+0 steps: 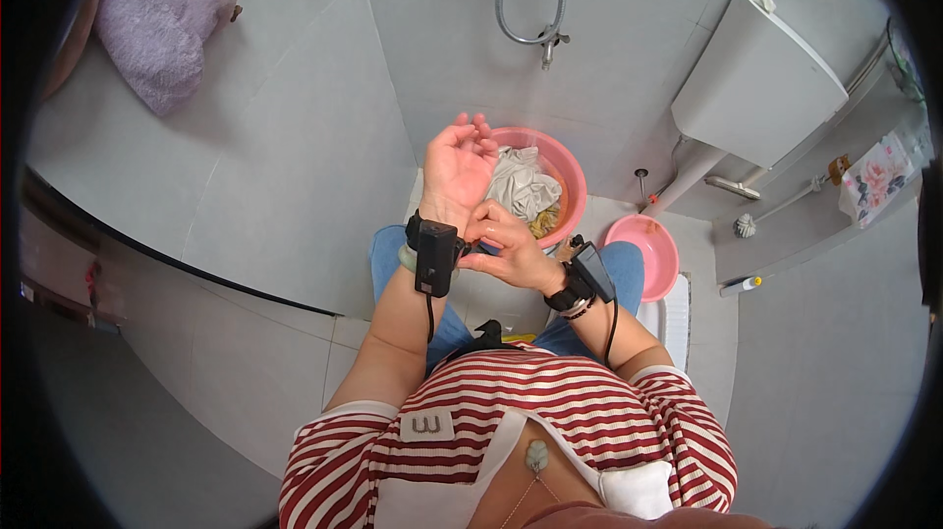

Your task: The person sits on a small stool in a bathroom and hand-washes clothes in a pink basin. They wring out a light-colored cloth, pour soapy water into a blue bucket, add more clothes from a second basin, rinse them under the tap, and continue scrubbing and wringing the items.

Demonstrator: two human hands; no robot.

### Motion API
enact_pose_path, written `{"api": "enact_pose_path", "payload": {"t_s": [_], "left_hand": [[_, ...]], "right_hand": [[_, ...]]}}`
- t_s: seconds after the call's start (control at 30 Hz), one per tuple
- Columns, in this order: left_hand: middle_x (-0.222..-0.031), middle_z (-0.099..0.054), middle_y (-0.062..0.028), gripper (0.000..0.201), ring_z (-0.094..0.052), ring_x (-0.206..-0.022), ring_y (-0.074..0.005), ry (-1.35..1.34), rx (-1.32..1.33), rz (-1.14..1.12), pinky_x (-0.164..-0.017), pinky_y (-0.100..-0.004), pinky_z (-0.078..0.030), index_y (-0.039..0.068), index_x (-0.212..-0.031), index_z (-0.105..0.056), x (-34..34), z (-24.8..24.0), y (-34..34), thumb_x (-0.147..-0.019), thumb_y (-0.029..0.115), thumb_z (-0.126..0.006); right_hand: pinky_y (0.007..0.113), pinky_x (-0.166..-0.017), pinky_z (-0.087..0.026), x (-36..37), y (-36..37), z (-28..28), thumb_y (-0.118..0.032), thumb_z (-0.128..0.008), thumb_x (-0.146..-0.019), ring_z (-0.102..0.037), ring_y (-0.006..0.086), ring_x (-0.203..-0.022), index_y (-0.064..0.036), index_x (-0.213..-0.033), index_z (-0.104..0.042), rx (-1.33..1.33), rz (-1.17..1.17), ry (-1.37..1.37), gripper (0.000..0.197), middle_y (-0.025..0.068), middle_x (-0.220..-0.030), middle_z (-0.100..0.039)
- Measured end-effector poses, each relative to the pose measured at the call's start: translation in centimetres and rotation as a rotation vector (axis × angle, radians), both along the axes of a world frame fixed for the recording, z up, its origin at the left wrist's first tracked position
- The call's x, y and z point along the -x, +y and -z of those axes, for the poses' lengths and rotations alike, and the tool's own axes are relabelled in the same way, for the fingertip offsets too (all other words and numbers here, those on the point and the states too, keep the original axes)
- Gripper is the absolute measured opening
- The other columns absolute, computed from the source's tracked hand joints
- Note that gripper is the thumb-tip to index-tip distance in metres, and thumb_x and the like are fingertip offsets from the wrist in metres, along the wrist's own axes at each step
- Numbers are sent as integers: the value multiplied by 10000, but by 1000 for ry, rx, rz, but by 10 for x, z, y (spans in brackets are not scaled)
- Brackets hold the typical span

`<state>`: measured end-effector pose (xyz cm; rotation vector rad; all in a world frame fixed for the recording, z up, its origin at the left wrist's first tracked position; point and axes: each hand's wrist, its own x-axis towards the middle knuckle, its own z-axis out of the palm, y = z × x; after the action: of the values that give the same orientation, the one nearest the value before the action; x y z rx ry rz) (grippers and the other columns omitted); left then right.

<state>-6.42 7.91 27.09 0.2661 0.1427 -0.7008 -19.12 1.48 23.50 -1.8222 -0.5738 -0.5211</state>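
Observation:
My left hand (460,170) is raised palm up, fingers loosely curled and apart, with nothing in it. A small black box-shaped device (435,259) is strapped to its wrist, a cable running down the forearm. My right hand (509,246) reaches across to that wrist, its thumb and bent fingers closed at the device's side edge. Exactly what the fingertips pinch is partly hidden. Another black device (593,272) sits on my right wrist beside a beaded bracelet. Beyond my hands stands a pink basin (578,180) holding wet-looking pale cloth (524,183) and a yellowish piece (545,222).
A smaller pink basin (660,252) stands on the right by a white squat toilet (676,323). A tap (548,48) with a metal hose is on the wall ahead. A white cistern (756,82), a toilet brush (747,225) and a purple towel (162,23) hang around.

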Motion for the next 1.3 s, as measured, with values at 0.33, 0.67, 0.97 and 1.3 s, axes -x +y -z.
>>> {"api": "enact_pose_path", "payload": {"t_s": [0.33,0.67,0.97,1.3], "left_hand": [[-1023,-512,-106,296,-522,-818,-196,18,-56,-75,-670,-303,-429,52,-1037,-443,-5,-2,4,-763,-44,-498],[-971,-526,-73,249,-544,-667,-129,-1060,-944,-235,-595,-256,-451,24,-986,-535,4,21,-13,-740,15,-569],[-1040,-510,-123,287,-530,-928,-310,-2022,-1431,-805,-722,-375,-480,52,-958,-563,1,18,-6,-677,-1,-579],[-966,-550,-68,249,-555,-765,-145,-544,-596,110,-596,-249,-454,46,-1028,-506,-22,8,27,-786,26,-561]], "right_hand": [[265,-630,-411,-1,7,0,-94,-676,-750,-484,175,-740,-1,-890,-575,88,28,-50,196,72,-842,-496],[263,-584,-384,7,24,3,-65,-637,-758,-453,158,-678,-5,-867,-559,-48,175,65,147,61,-793,-472],[280,-546,-370,3,41,1,-107,-651,-768,-439,154,-618,13,-815,-580,-31,374,122,147,61,-733,-455],[207,-564,-436,12,23,-15,-118,-681,-759,-532,100,-681,-23,-1015,-599,-135,287,155,285,31,-781,-560]]}}
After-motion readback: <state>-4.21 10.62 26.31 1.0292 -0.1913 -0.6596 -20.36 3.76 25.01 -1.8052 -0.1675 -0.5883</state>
